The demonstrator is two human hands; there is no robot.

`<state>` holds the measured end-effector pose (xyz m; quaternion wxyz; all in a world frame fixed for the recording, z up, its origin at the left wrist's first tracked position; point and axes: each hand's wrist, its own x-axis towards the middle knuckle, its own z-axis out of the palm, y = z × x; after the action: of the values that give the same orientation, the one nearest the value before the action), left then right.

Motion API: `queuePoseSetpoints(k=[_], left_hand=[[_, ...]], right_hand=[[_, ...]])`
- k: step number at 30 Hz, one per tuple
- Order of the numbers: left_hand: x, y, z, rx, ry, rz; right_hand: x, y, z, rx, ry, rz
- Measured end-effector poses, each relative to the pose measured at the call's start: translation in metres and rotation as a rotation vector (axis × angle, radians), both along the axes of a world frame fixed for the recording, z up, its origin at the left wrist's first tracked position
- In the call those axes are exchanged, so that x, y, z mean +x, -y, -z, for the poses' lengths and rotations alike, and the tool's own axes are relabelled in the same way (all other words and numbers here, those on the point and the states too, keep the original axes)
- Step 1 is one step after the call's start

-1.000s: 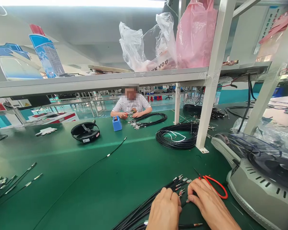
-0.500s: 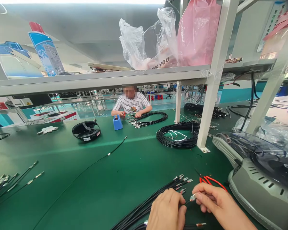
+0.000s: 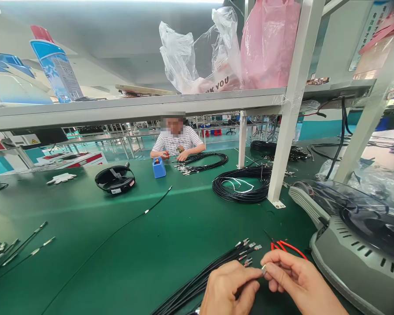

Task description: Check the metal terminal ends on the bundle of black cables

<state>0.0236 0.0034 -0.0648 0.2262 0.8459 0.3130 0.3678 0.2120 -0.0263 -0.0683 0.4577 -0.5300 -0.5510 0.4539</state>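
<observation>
At the bottom of the view my left hand (image 3: 230, 291) and my right hand (image 3: 298, 284) meet over a green mat. Both pinch the same thin black cable at its small metal end (image 3: 263, 269), held between the fingertips of the two hands. A bundle of black cables with metal terminals (image 3: 213, 269) fans out on the mat just beyond my left hand. Red-handled cutters (image 3: 287, 246) lie on the mat right behind my right hand.
A grey machine with a clear cover (image 3: 357, 236) stands at the right. A black cable coil (image 3: 241, 186) lies by a white shelf post (image 3: 284, 131). A person in a striped shirt (image 3: 177, 140) works opposite, beside a blue box (image 3: 159, 167). More terminated cables (image 3: 16, 249) lie at left.
My right hand lifted off the bundle with one cable end, uncovering the red cutters. My left hand's fingers came up to meet it, and both now pinch that end.
</observation>
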Motion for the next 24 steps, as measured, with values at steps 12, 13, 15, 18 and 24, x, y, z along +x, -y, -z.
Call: queuePoseSetpoints(k=[12, 13, 15, 18, 24], left_hand=[[0.000, -0.001, 0.001, 0.041, 0.032, 0.024], [0.000, -0.001, 0.000, 0.045, 0.033, 0.020], [0.000, -0.002, 0.000, 0.079, 0.051, 0.004], [0.000, -0.002, 0.004, 0.142, 0.056, -0.017], [-0.006, -0.012, 0.011, 0.307, -0.023, 0.097]], right_hand=[[-0.003, 0.001, -0.005, 0.038, -0.056, -0.025], [-0.003, 0.001, -0.005, 0.037, -0.055, -0.024], [-0.002, 0.001, -0.005, 0.034, -0.064, -0.022], [-0.004, 0.000, -0.005, 0.025, -0.109, -0.001], [-0.013, -0.003, -0.012, 0.048, -0.145, 0.076]])
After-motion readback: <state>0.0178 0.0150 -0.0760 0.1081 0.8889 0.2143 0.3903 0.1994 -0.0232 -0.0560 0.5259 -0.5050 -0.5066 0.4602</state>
